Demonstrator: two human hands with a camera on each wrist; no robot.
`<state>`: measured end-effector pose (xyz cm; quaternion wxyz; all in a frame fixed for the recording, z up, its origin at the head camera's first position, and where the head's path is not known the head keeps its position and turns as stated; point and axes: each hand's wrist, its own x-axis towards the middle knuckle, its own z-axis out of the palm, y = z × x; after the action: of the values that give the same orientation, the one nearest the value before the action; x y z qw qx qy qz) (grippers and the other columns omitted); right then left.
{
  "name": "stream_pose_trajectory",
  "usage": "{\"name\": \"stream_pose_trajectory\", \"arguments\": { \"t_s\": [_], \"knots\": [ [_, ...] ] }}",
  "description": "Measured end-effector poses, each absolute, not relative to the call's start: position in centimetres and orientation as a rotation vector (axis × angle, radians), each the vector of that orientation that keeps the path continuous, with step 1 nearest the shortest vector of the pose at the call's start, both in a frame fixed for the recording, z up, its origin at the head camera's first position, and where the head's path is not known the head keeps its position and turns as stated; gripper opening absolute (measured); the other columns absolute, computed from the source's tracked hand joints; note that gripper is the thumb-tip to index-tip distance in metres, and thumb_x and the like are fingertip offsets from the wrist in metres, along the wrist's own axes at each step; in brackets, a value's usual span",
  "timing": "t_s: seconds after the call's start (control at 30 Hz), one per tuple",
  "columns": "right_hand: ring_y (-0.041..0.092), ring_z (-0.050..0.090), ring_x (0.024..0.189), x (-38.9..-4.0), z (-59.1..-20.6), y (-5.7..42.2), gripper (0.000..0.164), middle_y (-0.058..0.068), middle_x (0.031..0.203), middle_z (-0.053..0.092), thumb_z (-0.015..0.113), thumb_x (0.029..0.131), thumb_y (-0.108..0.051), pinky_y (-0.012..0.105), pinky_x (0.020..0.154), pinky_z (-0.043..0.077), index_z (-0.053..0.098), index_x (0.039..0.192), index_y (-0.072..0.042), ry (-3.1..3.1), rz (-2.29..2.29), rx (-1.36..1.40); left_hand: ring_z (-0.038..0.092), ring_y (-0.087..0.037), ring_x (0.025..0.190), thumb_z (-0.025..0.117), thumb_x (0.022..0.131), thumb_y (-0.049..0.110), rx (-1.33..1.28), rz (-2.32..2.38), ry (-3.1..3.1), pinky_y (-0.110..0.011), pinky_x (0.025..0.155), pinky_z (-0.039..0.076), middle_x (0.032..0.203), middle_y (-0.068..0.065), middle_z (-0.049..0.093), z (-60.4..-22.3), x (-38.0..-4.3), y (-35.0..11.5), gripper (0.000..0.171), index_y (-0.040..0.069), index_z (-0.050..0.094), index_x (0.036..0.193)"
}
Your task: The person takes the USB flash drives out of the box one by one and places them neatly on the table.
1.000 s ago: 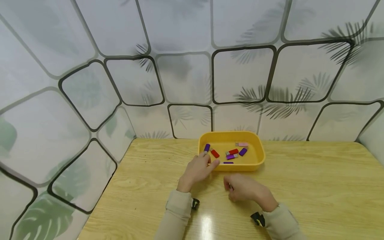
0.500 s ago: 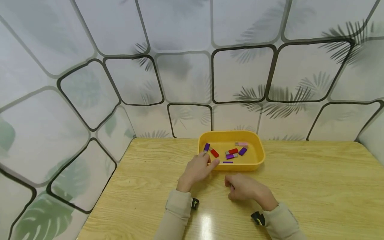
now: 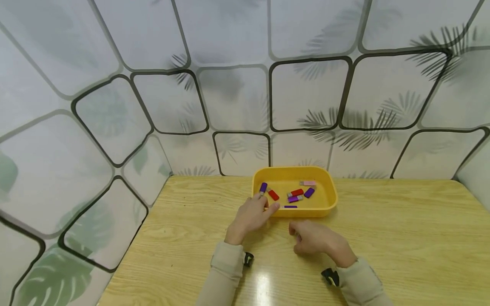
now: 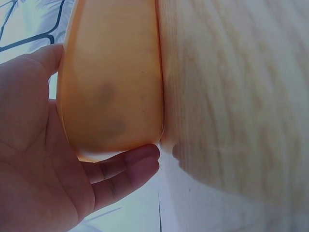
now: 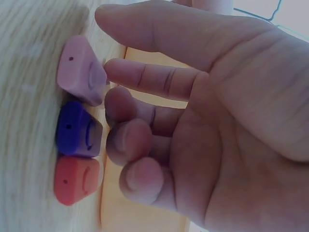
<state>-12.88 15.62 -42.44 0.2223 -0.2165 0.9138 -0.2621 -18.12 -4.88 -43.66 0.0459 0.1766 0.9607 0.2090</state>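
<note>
My left hand (image 3: 250, 214) holds the near left corner of a yellow plastic tray (image 3: 302, 213). In the left wrist view its thumb lies at the rim and two fingers bend against the tray's end. Just in front of the tray, my right hand (image 3: 317, 239) hovers low over the table. Beside its fingers, the right wrist view shows a pink USB stick (image 5: 79, 70), a purple USB stick (image 5: 77, 129) and a red USB stick (image 5: 75, 180) in a row on the wood. Thumb and index finger stand apart near the pink one; the other fingers curl loosely around nothing.
Inside the tray lie several more USB sticks, among them a red one (image 3: 273, 195), a pink one (image 3: 309, 183) and a purple one (image 3: 309, 192). Behind the wooden table (image 3: 402, 238) rises a patterned wall (image 3: 245, 102).
My right hand has shifted slightly to the right. A small pinkish thing glimpsed between its fingers earlier is out of sight in the head view. My left hand keeps its place on the tray.
</note>
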Motion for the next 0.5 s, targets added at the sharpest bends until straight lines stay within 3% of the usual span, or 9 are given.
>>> {"name": "stream_pose_trajectory", "arguments": {
  "t_s": [0.23,0.5],
  "knots": [
    [0.012,0.046,0.059,-12.8,-41.9,15.7,0.028,-0.002,0.067,0.051,0.073,0.079,-0.006,0.027,0.054,0.035,0.062,0.104,-0.007,2.508,-0.728,-0.595,0.052,-0.021,0.080,0.041,0.102,0.057,0.541,0.645,2.934,-0.030,0.061,0.041,0.108,-0.006,0.059,-43.6,-18.0,-5.1,0.052,0.010,0.062,0.094],
    [0.012,0.055,0.050,-13.3,-41.2,16.3,0.022,-0.003,0.060,0.058,0.065,0.094,-0.012,0.027,0.053,0.044,0.060,0.111,0.000,2.533,-0.867,-0.707,0.053,-0.022,0.080,0.041,0.102,0.058,0.552,0.644,2.933,-0.031,0.062,0.043,0.102,-0.005,0.058,-43.7,-18.2,-5.0,0.053,0.010,0.062,0.096]
  ]
}}
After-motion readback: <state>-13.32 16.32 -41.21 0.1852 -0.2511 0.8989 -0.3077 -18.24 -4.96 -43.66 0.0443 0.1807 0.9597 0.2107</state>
